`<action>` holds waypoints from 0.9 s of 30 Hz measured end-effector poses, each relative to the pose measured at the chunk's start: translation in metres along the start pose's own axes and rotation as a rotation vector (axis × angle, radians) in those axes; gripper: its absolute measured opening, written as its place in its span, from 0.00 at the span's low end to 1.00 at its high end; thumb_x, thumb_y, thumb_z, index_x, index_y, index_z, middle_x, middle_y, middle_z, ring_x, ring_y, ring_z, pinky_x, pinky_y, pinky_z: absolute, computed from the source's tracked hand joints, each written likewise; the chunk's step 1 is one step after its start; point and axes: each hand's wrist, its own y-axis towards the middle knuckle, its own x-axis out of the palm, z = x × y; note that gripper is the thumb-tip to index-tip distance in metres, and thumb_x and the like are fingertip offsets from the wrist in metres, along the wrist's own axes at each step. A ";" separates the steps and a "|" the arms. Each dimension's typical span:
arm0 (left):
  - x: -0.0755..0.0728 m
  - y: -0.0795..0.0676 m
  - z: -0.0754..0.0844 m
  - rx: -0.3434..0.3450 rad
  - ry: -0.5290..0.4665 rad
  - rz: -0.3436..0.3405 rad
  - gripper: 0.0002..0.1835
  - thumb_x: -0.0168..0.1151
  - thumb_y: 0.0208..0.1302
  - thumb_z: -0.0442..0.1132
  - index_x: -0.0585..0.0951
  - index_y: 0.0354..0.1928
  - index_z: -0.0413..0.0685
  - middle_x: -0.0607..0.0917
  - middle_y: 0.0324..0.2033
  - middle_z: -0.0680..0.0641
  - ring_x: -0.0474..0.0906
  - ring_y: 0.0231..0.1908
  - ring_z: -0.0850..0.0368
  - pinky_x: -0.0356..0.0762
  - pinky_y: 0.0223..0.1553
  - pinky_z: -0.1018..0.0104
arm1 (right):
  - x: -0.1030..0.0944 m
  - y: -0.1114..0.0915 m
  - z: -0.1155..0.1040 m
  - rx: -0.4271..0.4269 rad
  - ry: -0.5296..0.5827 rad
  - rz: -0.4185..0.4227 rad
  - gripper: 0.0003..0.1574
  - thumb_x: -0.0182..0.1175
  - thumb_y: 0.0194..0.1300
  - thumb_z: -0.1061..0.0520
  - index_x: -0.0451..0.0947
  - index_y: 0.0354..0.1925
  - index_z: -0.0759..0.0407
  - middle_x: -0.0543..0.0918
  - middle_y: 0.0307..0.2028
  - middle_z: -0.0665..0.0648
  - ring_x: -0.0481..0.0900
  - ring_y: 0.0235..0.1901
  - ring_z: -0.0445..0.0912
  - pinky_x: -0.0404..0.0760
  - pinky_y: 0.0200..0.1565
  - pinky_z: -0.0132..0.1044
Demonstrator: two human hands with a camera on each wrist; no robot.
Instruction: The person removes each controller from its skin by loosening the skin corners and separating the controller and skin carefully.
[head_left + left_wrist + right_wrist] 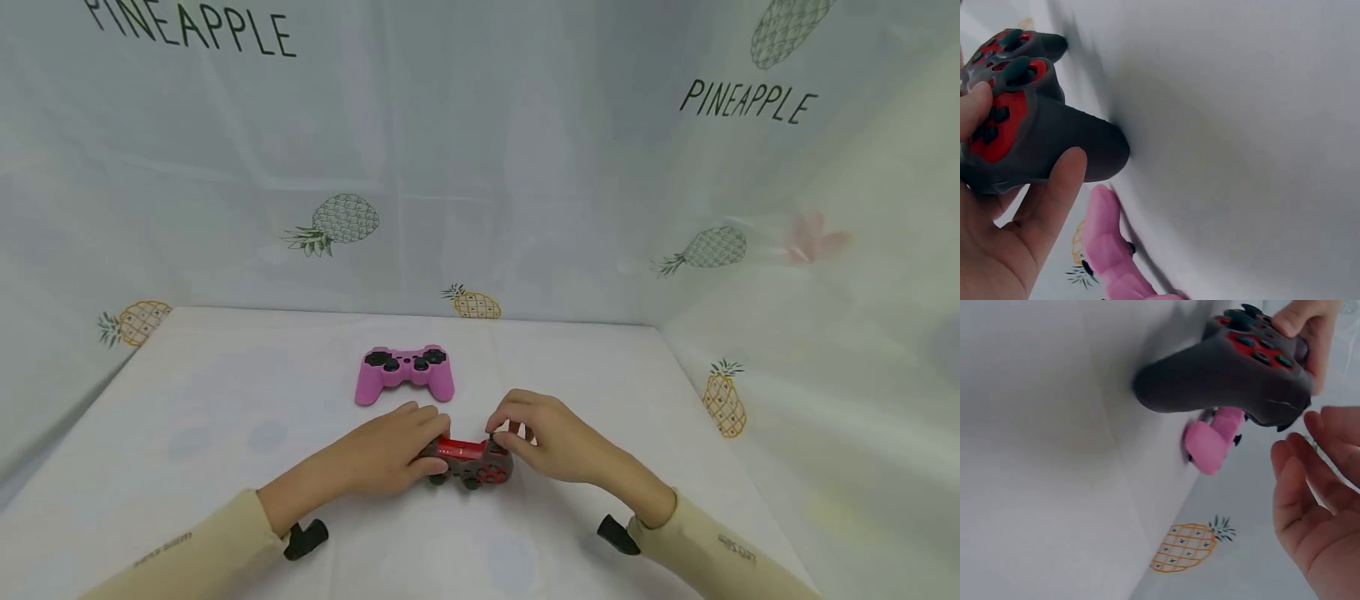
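Note:
A dark grey and red game controller (465, 458) stands tilted on its handles on the white table, its shoulder edge upward. My left hand (397, 450) grips its left side. In the left wrist view the left thumb (974, 111) lies over the red direction-button area, and a finger (1067, 172) reaches along the handle from behind. My right hand (558, 437) is at the controller's upper right corner, fingers loosely bent. In the right wrist view those fingertips (1315, 422) are right by the shoulder buttons, with nothing held between them.
A pink game controller (403, 371) with black buttons lies flat on the table (225, 400), just beyond the left hand. Pale curtains (480, 167) printed with pineapples rise behind the table and along its sides.

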 end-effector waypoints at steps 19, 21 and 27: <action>0.004 -0.004 0.005 -0.105 -0.086 0.092 0.15 0.72 0.69 0.56 0.76 0.46 0.63 0.73 0.34 0.64 0.70 0.38 0.64 0.71 0.39 0.65 | -0.005 0.014 -0.009 -0.044 -0.167 -0.144 0.11 0.74 0.69 0.53 0.88 0.49 0.50 0.78 0.44 0.45 0.76 0.41 0.38 0.79 0.45 0.30; 0.005 -0.004 0.005 -0.110 -0.098 0.095 0.15 0.72 0.69 0.56 0.76 0.46 0.63 0.73 0.34 0.64 0.70 0.39 0.63 0.72 0.40 0.65 | -0.003 0.016 -0.009 -0.072 -0.199 -0.133 0.10 0.75 0.68 0.54 0.87 0.46 0.50 0.77 0.42 0.46 0.74 0.40 0.38 0.77 0.44 0.30; 0.005 -0.002 0.002 -0.112 -0.133 0.089 0.15 0.70 0.70 0.57 0.76 0.47 0.64 0.74 0.36 0.64 0.70 0.39 0.63 0.72 0.41 0.64 | -0.003 0.025 -0.012 -0.138 -0.287 -0.138 0.09 0.76 0.63 0.57 0.84 0.39 0.49 0.76 0.38 0.47 0.71 0.39 0.38 0.76 0.43 0.30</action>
